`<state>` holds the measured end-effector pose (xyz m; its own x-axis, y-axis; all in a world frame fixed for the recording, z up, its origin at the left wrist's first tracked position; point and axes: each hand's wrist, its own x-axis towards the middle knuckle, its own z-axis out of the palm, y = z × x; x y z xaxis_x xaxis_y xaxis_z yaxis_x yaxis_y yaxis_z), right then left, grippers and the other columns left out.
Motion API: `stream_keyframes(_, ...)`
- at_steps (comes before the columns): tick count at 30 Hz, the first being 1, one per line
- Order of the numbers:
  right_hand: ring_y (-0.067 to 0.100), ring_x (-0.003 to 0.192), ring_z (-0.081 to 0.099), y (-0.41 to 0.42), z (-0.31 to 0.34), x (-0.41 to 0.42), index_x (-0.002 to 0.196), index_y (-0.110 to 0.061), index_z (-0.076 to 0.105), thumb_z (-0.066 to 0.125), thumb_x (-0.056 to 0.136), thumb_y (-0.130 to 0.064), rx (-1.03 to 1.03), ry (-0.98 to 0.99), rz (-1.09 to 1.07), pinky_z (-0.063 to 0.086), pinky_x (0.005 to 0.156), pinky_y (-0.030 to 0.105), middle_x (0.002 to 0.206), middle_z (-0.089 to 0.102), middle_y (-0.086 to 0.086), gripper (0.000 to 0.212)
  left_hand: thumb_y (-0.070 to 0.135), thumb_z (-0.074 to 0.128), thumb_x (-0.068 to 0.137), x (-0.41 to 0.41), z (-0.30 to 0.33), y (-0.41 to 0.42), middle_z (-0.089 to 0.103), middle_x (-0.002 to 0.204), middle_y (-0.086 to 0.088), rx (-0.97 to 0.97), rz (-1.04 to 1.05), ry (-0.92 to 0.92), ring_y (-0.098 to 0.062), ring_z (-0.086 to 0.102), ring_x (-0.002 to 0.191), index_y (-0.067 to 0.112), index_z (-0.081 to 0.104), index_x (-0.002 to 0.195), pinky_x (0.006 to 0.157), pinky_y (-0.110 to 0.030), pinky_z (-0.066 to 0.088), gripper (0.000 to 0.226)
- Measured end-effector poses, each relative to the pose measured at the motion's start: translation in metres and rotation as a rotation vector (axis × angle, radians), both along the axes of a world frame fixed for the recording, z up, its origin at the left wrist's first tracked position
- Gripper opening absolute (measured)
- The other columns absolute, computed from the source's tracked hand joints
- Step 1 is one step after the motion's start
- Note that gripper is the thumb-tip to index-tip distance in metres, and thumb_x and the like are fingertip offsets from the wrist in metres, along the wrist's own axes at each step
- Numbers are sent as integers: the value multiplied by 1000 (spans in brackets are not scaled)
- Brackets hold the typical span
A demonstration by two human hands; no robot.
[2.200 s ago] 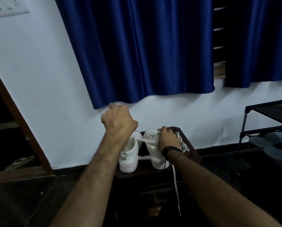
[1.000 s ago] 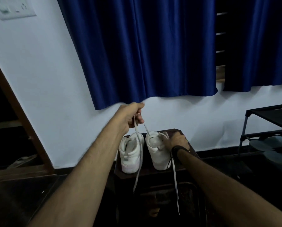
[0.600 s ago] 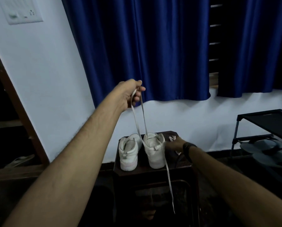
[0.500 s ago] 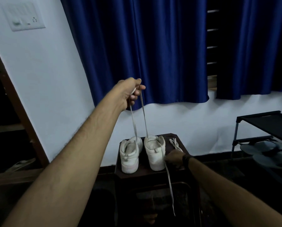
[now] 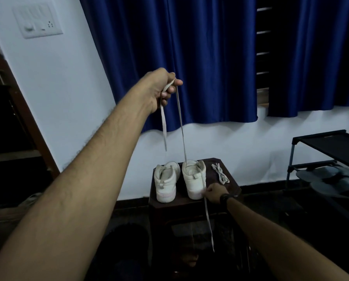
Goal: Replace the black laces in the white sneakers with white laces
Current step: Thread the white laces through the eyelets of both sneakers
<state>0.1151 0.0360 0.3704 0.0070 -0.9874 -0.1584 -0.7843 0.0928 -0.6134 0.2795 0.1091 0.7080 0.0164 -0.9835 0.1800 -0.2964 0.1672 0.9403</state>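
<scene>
Two white sneakers stand heel-toward-me on a small dark wooden stand (image 5: 233,188): the left sneaker (image 5: 166,181) and the right sneaker (image 5: 194,178). My left hand (image 5: 159,89), raised high, grips one end of a white lace (image 5: 180,122) that runs taut down into the right sneaker; a short tail hangs from my fist. My right hand (image 5: 215,192) pinches the lace's other end beside the right sneaker's heel, and that end dangles below the stand's front edge. A bundled second white lace (image 5: 220,173) lies on the stand to the right. No black laces are visible.
Blue curtains (image 5: 179,57) hang over the white wall behind. A black shoe rack (image 5: 328,151) holding dark sandals stands at the right. A wooden door frame (image 5: 21,102) is at the left, a switch plate (image 5: 37,22) high on the wall. The floor is dark.
My left hand rose from the sneakers, pulling the white lace up taut. My right hand moved from the right sneaker's top down to its heel side, holding the other end.
</scene>
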Motion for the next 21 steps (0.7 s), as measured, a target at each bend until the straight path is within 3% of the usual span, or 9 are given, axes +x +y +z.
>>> stream_keyframes(1, 26, 101, 62, 3, 2, 1, 72, -16, 57, 58, 93, -31, -10, -14, -3, 43, 72, 25, 92, 65, 8, 25, 29, 38, 105, 0, 0, 1, 41, 50, 8, -3, 1, -9, -4, 27, 35, 16, 62, 86, 42, -19, 26, 33)
stream_keyframes(3, 30, 103, 63, 6, 16, 1, 69, -14, 56, 52, 96, -23, -7, -110, 9, 39, 74, 30, 99, 67, 16, 28, 30, 40, 104, 1, 0, 2, 41, 51, 8, -7, 7, -26, -4, 28, 35, 16, 63, 85, 41, -18, 27, 32)
stream_keyframes(4, 32, 98, 63, 3, 26, 0, 67, -14, 53, 50, 97, -20, -15, -134, 40, 39, 74, 33, 98, 67, 19, 31, 31, 41, 104, 2, 1, 2, 41, 51, 8, -8, 10, -31, -4, 28, 35, 16, 63, 85, 41, -18, 27, 32)
stream_keyframes(6, 28, 74, 64, 3, 59, -1, 68, -13, 58, 51, 97, -23, -22, -379, 37, 48, 79, 40, 82, 66, 17, 31, 33, 43, 103, 2, 2, 3, 41, 50, 8, -11, 18, -35, -4, 28, 35, 17, 64, 83, 42, -19, 26, 33)
stream_keyframes(7, 24, 61, 61, 5, 77, -2, 69, -12, 61, 54, 96, -25, -50, -554, -8, 52, 74, 39, 72, 63, 14, 31, 35, 44, 103, 2, 4, 4, 42, 49, 8, -14, 22, -35, -4, 28, 34, 17, 64, 82, 43, -19, 26, 34)
stream_keyframes(9, 17, 45, 53, 6, 113, -8, 77, -7, 61, 54, 99, -24, -51, -708, -10, 48, 51, 25, 62, 53, 10, 29, 36, 44, 103, 1, 7, 7, 42, 49, 8, -17, 27, -36, -4, 28, 34, 17, 64, 81, 43, -19, 26, 35)
stream_keyframes(11, 12, 44, 46, 10, 155, -11, 88, -7, 62, 51, 102, -27, -56, -667, 38, 38, 42, 21, 61, 47, 3, 26, 36, 44, 103, -1, 10, 9, 42, 51, 7, -22, 35, -41, -4, 28, 34, 17, 64, 81, 42, -18, 25, 35)
stream_keyframes(14, 9, 49, 39, 15, 216, -16, 94, -11, 65, 47, 103, -31, -98, -528, 133, 30, 48, 22, 62, 45, -3, 29, 33, 44, 103, -4, 18, 13, 43, 53, 5, -39, 67, -56, -5, 25, 34, 15, 64, 79, 41, -18, 22, 36)
stream_keyframes(21, 7, 46, 32, 40, 332, -19, 101, -14, 70, 47, 103, -35, -108, -227, 301, 30, 41, 18, 61, 49, -6, 32, 25, 50, 100, -5, 51, 36, 47, 61, 2, -87, 147, -269, -6, 28, 43, 13, 68, 87, 44, -19, 23, 25)
